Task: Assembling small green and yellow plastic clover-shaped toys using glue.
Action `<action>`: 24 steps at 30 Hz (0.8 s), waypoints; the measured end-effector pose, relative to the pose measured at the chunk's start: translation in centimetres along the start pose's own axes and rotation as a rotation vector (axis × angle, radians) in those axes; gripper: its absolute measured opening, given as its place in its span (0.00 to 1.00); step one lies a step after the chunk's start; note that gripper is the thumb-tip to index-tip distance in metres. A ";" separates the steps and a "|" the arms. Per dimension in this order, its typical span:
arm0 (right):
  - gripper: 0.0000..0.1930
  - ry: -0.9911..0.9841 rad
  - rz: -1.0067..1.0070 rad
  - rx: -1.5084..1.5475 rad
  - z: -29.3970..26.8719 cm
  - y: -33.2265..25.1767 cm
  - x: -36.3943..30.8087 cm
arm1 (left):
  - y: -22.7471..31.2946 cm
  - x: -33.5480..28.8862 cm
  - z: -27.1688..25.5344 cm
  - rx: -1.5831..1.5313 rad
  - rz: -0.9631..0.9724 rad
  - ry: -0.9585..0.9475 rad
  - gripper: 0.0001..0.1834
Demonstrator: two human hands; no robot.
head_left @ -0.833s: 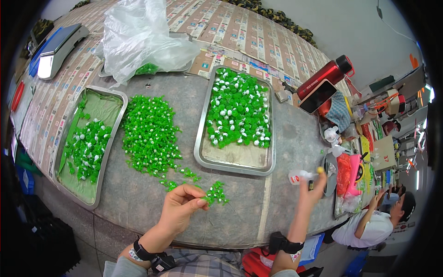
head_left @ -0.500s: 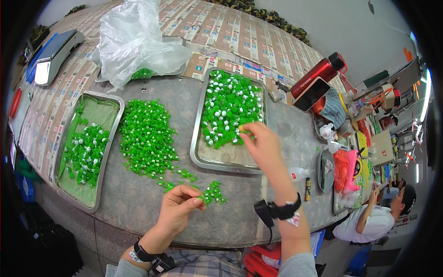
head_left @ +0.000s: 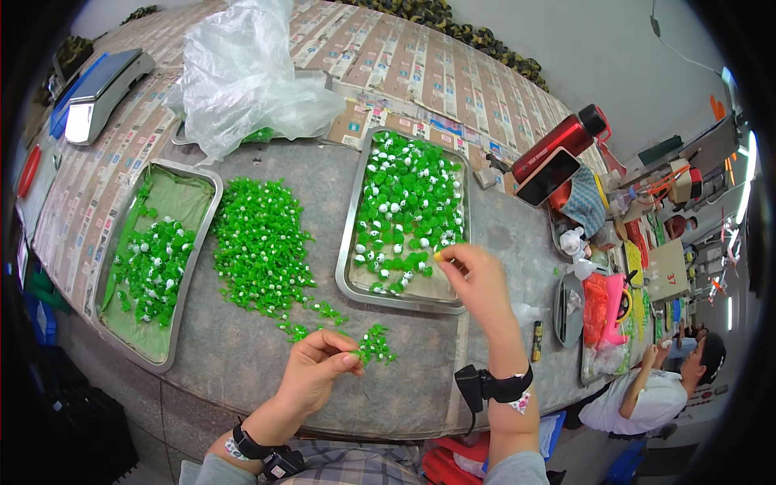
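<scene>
A grey-topped table (head_left: 412, 388) fills most of the view. Toward its far side a crumpled translucent plastic bag (head_left: 242, 81) lies over a tray with green pieces showing under it. Nearer, a metal tray (head_left: 402, 303) carries a spread of green pieces with round white parts (head_left: 408, 198), leaving part of its near end bare. On the left, a second metal tray (head_left: 179, 190) holds a smaller heap of similar green-and-white pieces (head_left: 153, 263). Between the two trays, directly on the table, lies a broad pile of small green pieces (head_left: 260, 242) dotted with white. A red bottle (head_left: 560, 145) leans behind a dark-screened phone (head_left: 550, 176) beyond the tray on the right. The right hand (head_left: 478, 279) is at that tray's near right corner, thumb and index finger drawn close; whether anything is pinched there, I cannot tell. The left hand (head_left: 315, 368) is bent in a pinch just above the table, its fingertips beside a small green cluster (head_left: 374, 346); I cannot tell whether it grasps one. Smallest of all, a bit of yellow (head_left: 439, 257) shows at the right index fingertip
</scene>
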State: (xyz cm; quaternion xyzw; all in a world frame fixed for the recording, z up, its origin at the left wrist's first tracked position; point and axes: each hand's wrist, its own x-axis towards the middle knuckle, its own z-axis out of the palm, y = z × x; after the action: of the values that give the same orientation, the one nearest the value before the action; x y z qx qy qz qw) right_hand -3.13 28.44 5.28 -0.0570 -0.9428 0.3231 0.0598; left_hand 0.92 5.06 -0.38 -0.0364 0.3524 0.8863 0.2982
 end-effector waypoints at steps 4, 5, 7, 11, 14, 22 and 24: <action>0.06 -0.020 -0.086 -0.129 1.5 0.4 0.9 | 0.7 0.3 0.0 0.027 0.010 0.027 0.06; 0.07 0.009 -0.105 -0.162 2.5 0.4 1.3 | 1.0 0.1 -0.6 0.040 0.054 0.060 0.06; 0.09 -0.004 -0.140 -0.188 3.9 1.1 1.6 | 1.0 0.0 -1.8 0.027 0.018 0.019 0.04; 0.10 0.035 -0.164 -0.247 2.9 2.0 -0.2 | 0.1 -0.1 -1.1 0.030 -0.038 -0.134 0.05; 0.09 0.069 -0.372 -0.113 3.3 5.5 0.2 | -1.9 1.5 -2.1 0.065 0.025 -0.279 0.06; 0.08 -0.344 -0.113 0.342 2.3 -5.5 -7.2 | 1.9 -2.5 0.6 0.033 0.072 -0.117 0.07; 0.07 -0.376 -0.023 0.546 2.8 -5.4 -8.1 | 1.9 -2.2 0.9 0.071 0.078 -0.164 0.07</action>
State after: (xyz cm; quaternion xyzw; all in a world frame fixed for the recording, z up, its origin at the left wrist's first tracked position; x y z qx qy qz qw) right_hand 4.13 21.38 5.79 0.0327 -0.8164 0.5681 -0.0985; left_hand 1.80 3.48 2.05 0.0606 0.3595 0.8842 0.2921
